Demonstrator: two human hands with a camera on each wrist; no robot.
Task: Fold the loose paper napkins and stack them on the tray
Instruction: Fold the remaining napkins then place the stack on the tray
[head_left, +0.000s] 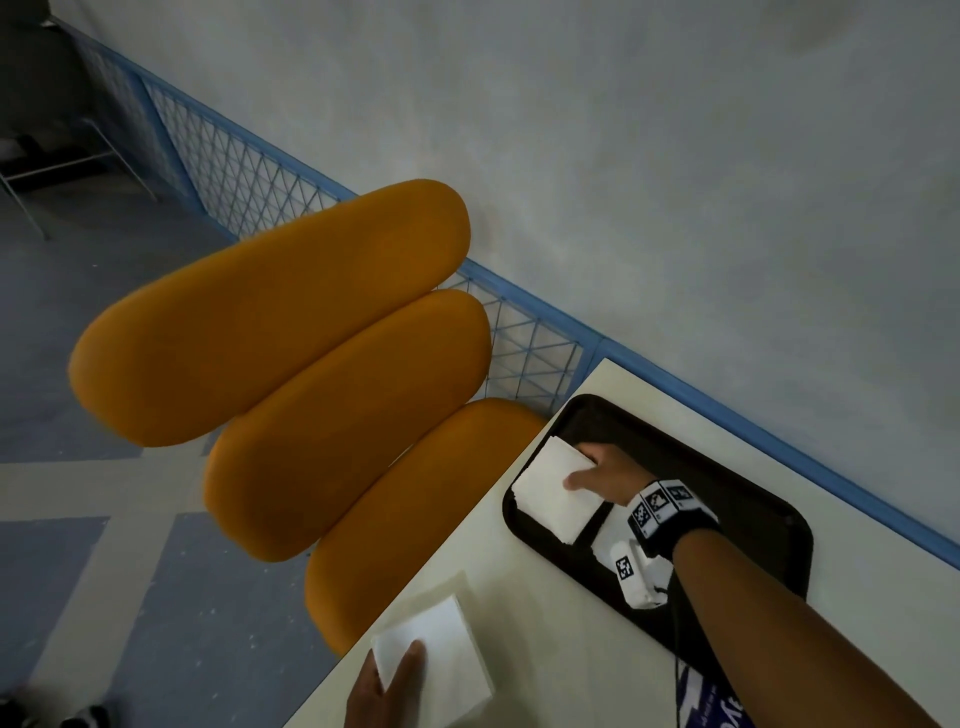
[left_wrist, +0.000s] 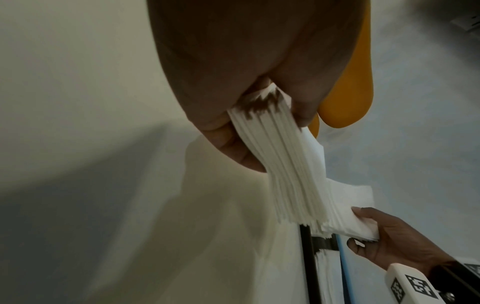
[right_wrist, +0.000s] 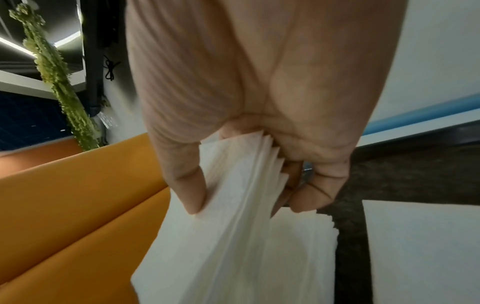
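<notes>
2 napkin stacks (head_left: 556, 491): right hand (head_left: 605, 475) fingers clamp one over tray (head_left: 753, 499), long axis along tray edge; left hand (head_left: 384, 686) pinches other.

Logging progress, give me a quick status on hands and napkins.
Right hand grips white folded napkin stack over black tray. Left hand grips second white napkin stack on cream table. Nothing blocking.

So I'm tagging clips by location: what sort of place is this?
Probably a cafe or canteen seating area: an orange padded bench beside a cream table, a black serving tray, and napkin stacks being handled.
</notes>
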